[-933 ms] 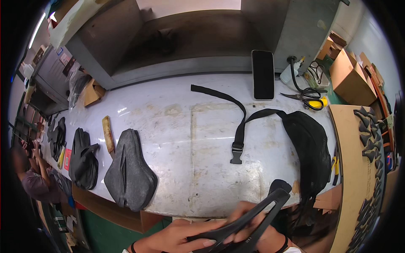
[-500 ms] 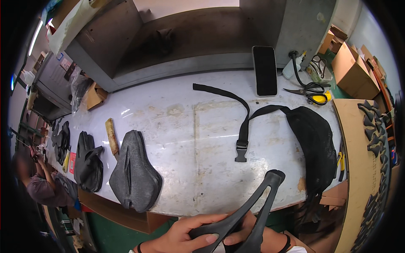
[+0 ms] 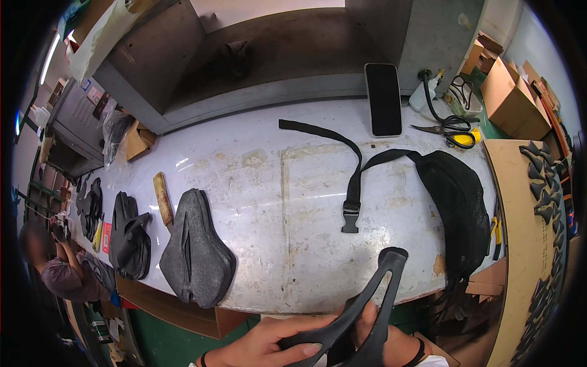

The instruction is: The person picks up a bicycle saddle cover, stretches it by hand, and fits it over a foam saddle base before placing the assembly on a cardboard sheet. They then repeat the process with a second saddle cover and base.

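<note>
A black bicycle saddle piece (image 3: 393, 261) with a long split down its middle is held at the near edge of the table, its narrow nose pointing away from me. My left hand (image 3: 260, 344) grips its left wing, thumb on top and fingers stretched along it. From the right, my right hand (image 3: 398, 347) holds it too; fingertips show through the split and the rest of the fingers are hidden behind it. A stack of dark grey saddle-shaped covers (image 3: 199, 251) lies left of my hands. Farther left is another dark stack of pieces (image 3: 129, 238).
A black waist bag (image 3: 455, 208) with a buckled strap lies at right. Behind stand a phone (image 3: 383, 101), scissors (image 3: 449, 127) and a grey metal cabinet (image 3: 275, 85). A wooden-handled tool (image 3: 162, 199) touches the grey covers. Cardboard (image 3: 520, 244) holds small dark pieces. Another person (image 3: 67, 269) is far left.
The saddle piece has turned slightly in my hands, and my right fingers have shifted up, showing more in the split. The things on the table stay put.
</note>
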Demonstrator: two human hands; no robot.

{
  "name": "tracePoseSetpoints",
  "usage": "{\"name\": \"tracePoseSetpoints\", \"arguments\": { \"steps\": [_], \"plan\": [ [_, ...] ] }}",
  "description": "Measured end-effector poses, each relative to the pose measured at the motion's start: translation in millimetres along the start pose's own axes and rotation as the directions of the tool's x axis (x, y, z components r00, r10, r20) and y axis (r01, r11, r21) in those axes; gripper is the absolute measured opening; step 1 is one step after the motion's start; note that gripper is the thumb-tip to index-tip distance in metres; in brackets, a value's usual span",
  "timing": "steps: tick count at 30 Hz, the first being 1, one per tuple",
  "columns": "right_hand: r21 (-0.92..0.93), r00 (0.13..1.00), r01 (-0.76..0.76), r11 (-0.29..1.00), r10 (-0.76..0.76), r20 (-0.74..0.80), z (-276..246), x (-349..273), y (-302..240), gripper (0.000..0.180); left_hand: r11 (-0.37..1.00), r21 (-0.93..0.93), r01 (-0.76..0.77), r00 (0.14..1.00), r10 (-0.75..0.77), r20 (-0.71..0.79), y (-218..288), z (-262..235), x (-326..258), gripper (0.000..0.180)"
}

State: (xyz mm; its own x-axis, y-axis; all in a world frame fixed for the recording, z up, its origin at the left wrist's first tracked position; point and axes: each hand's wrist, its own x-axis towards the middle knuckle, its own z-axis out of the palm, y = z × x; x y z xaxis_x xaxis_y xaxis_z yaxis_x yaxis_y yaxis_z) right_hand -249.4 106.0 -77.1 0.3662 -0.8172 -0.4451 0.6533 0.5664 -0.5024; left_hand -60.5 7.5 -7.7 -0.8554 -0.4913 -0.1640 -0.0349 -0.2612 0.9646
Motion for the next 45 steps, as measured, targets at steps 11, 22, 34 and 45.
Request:
{"name": "tracePoseSetpoints", "arguments": {
  "steps": [11, 22, 34, 45],
  "plan": [
    [-0.42, 0.993, -0.004, 0.907, 0.055, 0.109, -23.3, 4.0, 1.4, 0.038, 0.993, 0.105, -0.048, 0.996, 0.039, 0.084, -1.9, -2.7, 6.6, 0.044],
    [-0.05, 0.989, 0.13, 0.99, -0.133, -0.063, 16.5, 8.1, 1.3, 0.071, 0.978, -0.187, -0.087, 0.963, 0.035, -0.267, -27.1, 16.1, 0.5, 0.06],
    [-0.023, 0.993, 0.082, 0.996, -0.083, -0.083, 31.2, 4.8, -18.4, 0.065, 0.967, -0.244, -0.077, 0.932, -0.017, -0.361, -27.0, 23.7, 4.5, 0.059],
    [-0.119, 0.664, 0.657, 0.745, -0.645, -0.378, 6.4, 29.1, 9.7, 0.088, 0.996, -0.085, -0.036, 0.982, 0.019, -0.188, -25.8, 22.7, 4.1, 0.059]
  ]
}}
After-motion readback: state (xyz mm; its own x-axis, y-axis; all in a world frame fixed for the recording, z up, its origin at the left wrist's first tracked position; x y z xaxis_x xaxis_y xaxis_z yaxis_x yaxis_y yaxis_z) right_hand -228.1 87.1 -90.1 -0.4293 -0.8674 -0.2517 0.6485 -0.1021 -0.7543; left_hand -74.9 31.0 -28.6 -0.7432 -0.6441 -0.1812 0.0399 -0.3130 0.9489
